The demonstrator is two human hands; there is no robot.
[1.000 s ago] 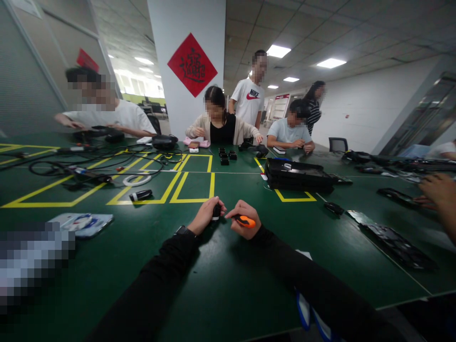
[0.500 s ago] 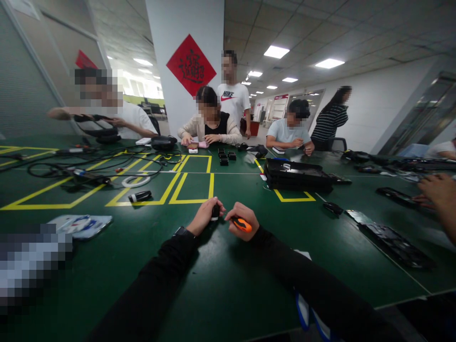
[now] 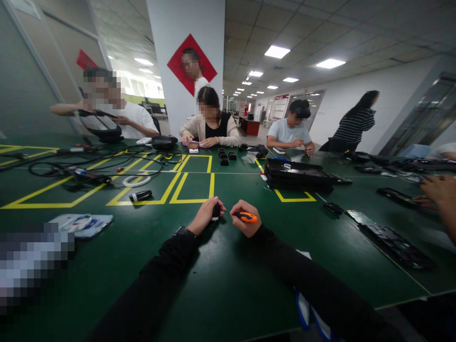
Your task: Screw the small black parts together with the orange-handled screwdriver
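Low over the green table (image 3: 228, 266), my left hand (image 3: 203, 217) is closed around a small black part (image 3: 215, 212) with a white band at its lower end. The fingers cover some of it, so I cannot tell its exact kind. Just to the right, my right hand (image 3: 245, 207) grips an orange and black screwdriver (image 3: 250, 217). Its thin shaft points left at the black part; whether the tip touches is too small to make out. A similar black piece with a white band (image 3: 140, 195) lies to the left on the table.
Black cables (image 3: 89, 175) and a white cable coil (image 3: 137, 181) lie left, near yellow tape outlines. Black trays (image 3: 299, 175) are stacked beyond my right hand; a black panel (image 3: 395, 244) lies further right. Several people sit across the table. Another person's hand (image 3: 440, 190) is at the right edge.
My right hand has shifted slightly right, and the screwdriver handle now lies more level, with its shaft showing. My left hand stays put. A standing person behind has moved left, another right.
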